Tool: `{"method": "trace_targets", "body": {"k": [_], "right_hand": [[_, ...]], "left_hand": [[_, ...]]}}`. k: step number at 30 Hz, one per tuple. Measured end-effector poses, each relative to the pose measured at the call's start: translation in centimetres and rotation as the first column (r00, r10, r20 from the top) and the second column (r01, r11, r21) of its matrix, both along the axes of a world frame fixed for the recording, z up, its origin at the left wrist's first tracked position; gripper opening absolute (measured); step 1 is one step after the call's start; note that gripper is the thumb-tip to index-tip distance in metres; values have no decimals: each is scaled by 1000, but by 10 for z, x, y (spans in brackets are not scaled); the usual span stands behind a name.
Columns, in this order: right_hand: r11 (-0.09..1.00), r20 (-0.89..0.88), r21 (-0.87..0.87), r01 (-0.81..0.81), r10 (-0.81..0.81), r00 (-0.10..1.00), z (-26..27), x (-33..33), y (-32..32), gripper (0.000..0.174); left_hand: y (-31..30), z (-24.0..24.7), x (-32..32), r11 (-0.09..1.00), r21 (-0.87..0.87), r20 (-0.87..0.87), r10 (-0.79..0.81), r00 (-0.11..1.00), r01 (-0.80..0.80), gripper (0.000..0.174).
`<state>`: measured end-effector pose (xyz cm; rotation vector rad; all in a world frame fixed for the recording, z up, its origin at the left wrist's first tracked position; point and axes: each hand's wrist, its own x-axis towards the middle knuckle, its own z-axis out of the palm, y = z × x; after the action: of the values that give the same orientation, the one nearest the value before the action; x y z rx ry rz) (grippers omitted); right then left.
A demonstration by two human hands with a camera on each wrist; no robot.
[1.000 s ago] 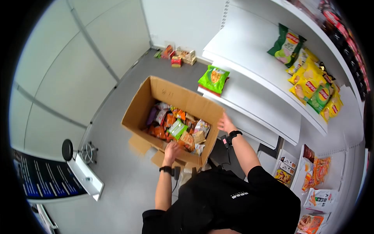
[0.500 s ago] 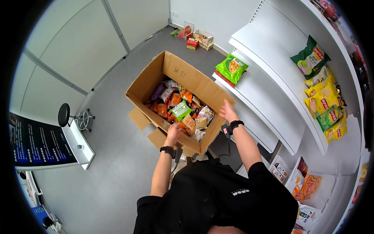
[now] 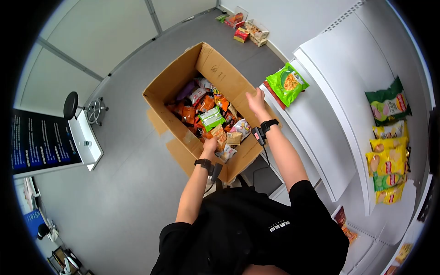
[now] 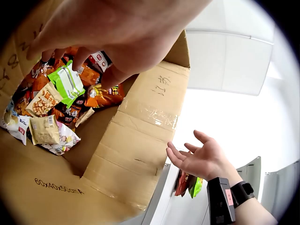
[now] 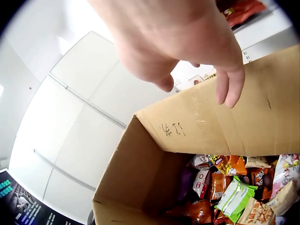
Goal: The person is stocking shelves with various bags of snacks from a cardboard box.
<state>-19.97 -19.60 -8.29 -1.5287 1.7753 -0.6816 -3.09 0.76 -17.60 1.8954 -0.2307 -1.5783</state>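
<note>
A large cardboard box (image 3: 227, 75) stands open at the top, filled with packaged snacks in orange, white and tan wrappers. Among them, a green-and-white packet (image 3: 211, 118) lies uppermost near the middle. My left hand (image 3: 209, 145) is over the box's near side, its relaxed fingers hanging above the packets in the left wrist view. At the right wall of the box is my right hand (image 3: 257, 101), fingers loosely extended and holding nothing. Seen from the left wrist, that same right hand (image 4: 204, 157) has its palm turned up beside the box's rim.
White shelves (image 3: 321, 137) curve along the right, with a green snack bag (image 3: 288, 84) on the lower one and yellow chip bags (image 3: 388, 160) above. Small boxes (image 3: 250, 32) sit on the floor by the far wall. A black stool (image 3: 71, 105) stands at left.
The view has shifted, bringing the shelves further across and the far boxes upward. My right hand has moved inward along the box's right wall; my left stays by its near side.
</note>
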Motion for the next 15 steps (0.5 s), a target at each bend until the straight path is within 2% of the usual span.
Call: {"method": "trace_targets", "body": {"k": [3, 5, 6, 7, 8, 10, 11, 13, 15], "right_hand": [[991, 42, 129, -45, 40, 998, 2, 8, -22, 78], [985, -22, 158, -72, 77, 997, -7, 13, -36, 80], [982, -57, 164, -97, 108, 993, -12, 13, -42, 80], [978, -92, 173, -121, 138, 986, -18, 13, -47, 81], [978, -78, 75, -195, 200, 977, -20, 14, -51, 80], [969, -161, 65, -237, 245, 956, -20, 18, -64, 74], [964, -203, 66, -259, 267, 942, -23, 19, -66, 71], [934, -57, 250, -256, 278, 959, -40, 15, -80, 69], [892, 74, 351, -284, 276, 958, -54, 8, -92, 66]], "left_hand": [[-18, -16, -2, 998, 28, -39, 52, 998, -51, 27], [-28, -24, -4, 993, 30, -125, 119, 985, -116, 31], [-33, 6, -8, 983, 52, -164, 181, 970, -174, 43], [-37, 12, -7, 981, 76, -201, 190, 961, -178, 47], [-41, 12, -6, 978, 97, -238, 201, 950, -182, 52], [-52, 19, -9, 969, 137, -269, 236, 934, -205, 66], [-54, 11, -10, 966, 130, -295, 252, 922, -223, 66], [-65, -6, -13, 949, 194, -259, 294, 920, -248, 67], [-76, -16, -14, 927, 212, -300, 363, 882, -309, 66]]}}
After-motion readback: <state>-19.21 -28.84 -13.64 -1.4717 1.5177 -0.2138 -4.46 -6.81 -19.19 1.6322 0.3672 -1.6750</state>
